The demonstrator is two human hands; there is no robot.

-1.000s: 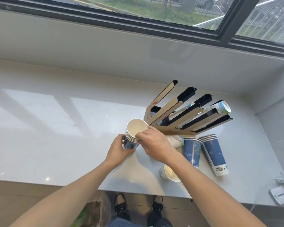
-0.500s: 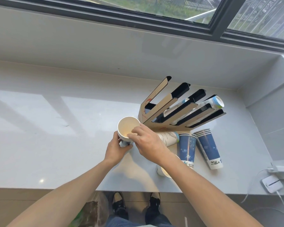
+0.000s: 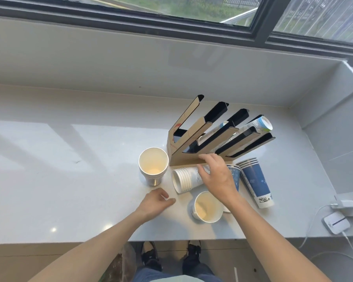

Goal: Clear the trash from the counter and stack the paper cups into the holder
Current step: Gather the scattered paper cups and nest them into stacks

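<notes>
Two bare hands hover over a white tabletop (image 3: 49, 180). The left hand (image 3: 154, 204) is loosely curled and empty, near an upright cup stack (image 3: 153, 166). The right hand (image 3: 217, 176), fingers spread, reaches over a sideways cup stack (image 3: 184, 180) beside the cardboard holder (image 3: 194, 131).

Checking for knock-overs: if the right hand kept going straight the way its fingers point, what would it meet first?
Probably the cardboard cup holder: the right hand hovers over the lying stack of white cups, fingers aimed at the holder's base. Height is unclear.
</notes>
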